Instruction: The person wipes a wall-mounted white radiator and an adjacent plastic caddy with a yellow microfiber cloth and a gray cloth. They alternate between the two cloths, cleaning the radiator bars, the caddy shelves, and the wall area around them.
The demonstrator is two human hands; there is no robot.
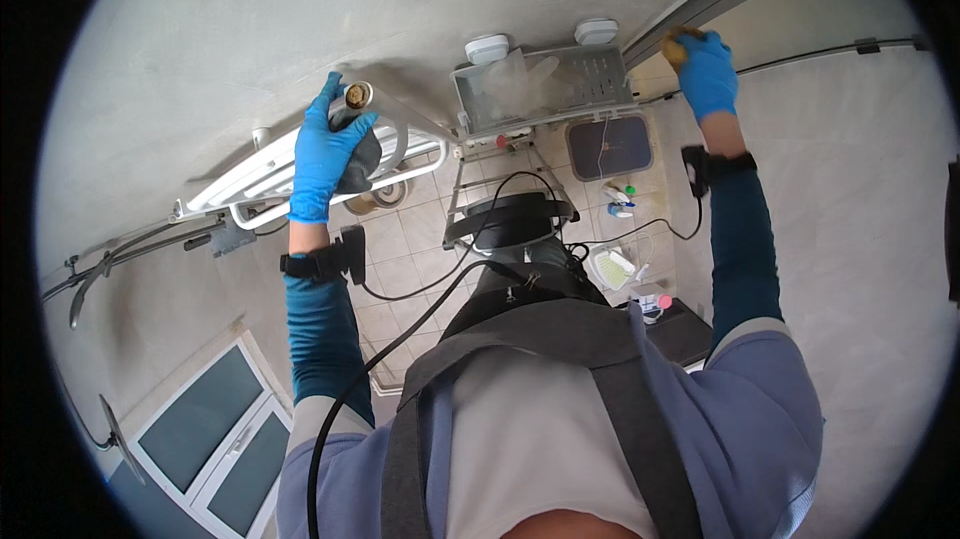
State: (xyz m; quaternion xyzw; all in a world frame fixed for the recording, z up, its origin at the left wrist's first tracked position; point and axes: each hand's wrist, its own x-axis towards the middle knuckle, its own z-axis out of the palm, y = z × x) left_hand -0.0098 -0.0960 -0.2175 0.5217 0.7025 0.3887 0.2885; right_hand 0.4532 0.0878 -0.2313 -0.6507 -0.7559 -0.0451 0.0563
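Observation:
In the head view my left hand (326,152), in a blue glove, is closed around a dark grey cloth (360,164) beside the upper tube of a white metal rack (251,167) on the wall. The tube's round end (358,94) faces up and looks brown inside. At the upper right my right hand (705,77), also blue-gloved, grips a yellow-brown sponge (675,51) against the wall near a grey beam. Its underside is hidden. Between my hands hangs a grey plastic basket (551,115) with translucent items in it.
Two white wall fixtures (487,49) sit above the basket. Below me stand a metal stepladder (517,220), a bucket (390,194), spray bottles (619,201) and a green-white tray (613,269) on a tiled floor. Black cables loop past my body. A dark conduit (817,55) crosses the right wall.

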